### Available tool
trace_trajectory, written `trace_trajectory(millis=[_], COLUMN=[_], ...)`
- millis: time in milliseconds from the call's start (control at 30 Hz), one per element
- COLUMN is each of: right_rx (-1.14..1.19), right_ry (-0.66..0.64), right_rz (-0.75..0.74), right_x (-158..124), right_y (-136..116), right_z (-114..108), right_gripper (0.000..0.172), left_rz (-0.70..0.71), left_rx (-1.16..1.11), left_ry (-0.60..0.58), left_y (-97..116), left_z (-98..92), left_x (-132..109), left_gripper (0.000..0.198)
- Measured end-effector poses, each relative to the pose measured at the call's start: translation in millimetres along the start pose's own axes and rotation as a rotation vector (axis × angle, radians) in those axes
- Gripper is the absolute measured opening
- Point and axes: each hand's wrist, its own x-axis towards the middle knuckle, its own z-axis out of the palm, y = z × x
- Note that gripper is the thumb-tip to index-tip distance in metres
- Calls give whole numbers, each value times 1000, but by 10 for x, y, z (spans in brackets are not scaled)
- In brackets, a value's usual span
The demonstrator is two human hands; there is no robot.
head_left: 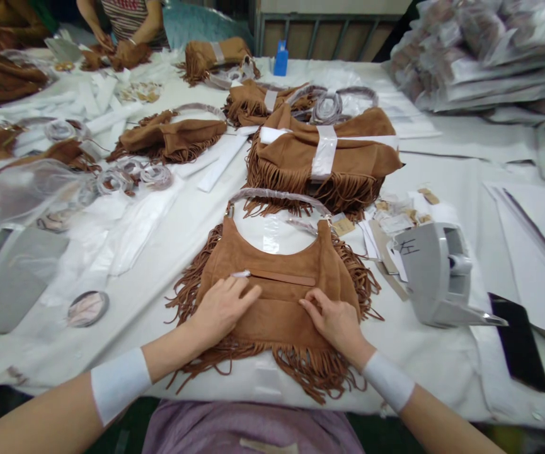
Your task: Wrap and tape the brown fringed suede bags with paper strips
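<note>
A brown suede handbag (272, 318) with long fringes lies flat in front of me, its handle (279, 197) wrapped in clear film. Across its front runs a zip with a smooth leather strip (284, 278), and a small white-wrapped piece (240, 274) sits at the left end. My left hand (222, 309) rests open on the bag's left side, fingertips by that white piece. On the right, my right hand (336, 318) has thumb and forefinger pinched at the bag's front, just below the strip. Its other fingers are curled and partly hidden.
Behind stands a stuffed fringed bag (352, 151) with a white band. Grey tape dispensers (435, 274) (10, 277) flank me; a tape roll (87, 308), tags (402, 214) and a black phone-like slab (518, 340) lie around. Wrapped bags (480, 63) are piled back right. Another person (133, 25) works opposite.
</note>
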Motion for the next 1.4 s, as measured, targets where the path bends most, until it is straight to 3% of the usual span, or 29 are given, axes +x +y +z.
trace_trajectory(millis=[100, 200, 367, 500, 633, 967, 1400], right_rx=[-1, -9, -37, -122, -130, -80, -27], right_ry=[22, 22, 13, 96, 89, 8, 33], right_rz=[-24, -37, -79, -338, -540, -528, -500], right_x=[-4, -13, -35, 9, 99, 201, 260], right_y=[-2, 12, -53, -198, -186, 43, 32], right_z=[-6, 2, -122, -291, -282, -66, -18], right_gripper=[41, 39, 32, 24, 36, 44, 38], left_rz=[395, 596, 574, 543, 536, 531, 553], left_rx=[-64, -102, -144, -180, -186, -235, -284], left_ry=[62, -14, -113, -162, -165, -247, -221], left_y=[149, 193, 141, 176, 181, -94, -136], left_z=[-59, 47, 276, 275, 241, 344, 398], left_x=[154, 286, 323, 311, 323, 269, 379], left_gripper=[38, 43, 51, 50, 52, 60, 65])
